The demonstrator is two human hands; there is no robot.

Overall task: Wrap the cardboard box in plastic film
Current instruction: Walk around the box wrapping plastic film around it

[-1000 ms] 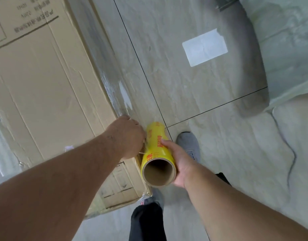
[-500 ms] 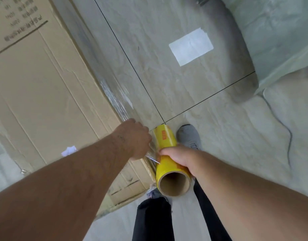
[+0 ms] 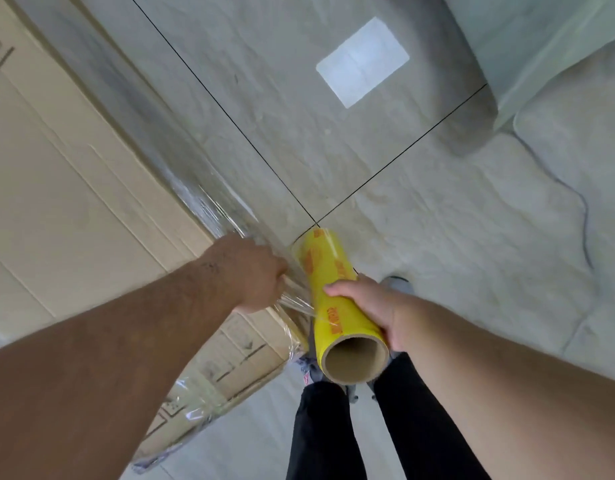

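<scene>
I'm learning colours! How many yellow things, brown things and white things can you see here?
Yellow: 1, the film roll.
Brown: 1, the cardboard box.
White: 1, the paper patch on the floor.
Total: 3.

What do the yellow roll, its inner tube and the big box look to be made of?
Yellow roll: glossy clear plastic film wound tight, judging by its sheen and the see-through sheet coming off it. Inner tube: matte brown, probably cardboard. Box: beige creased cardboard, its side shiny under film already applied.
</scene>
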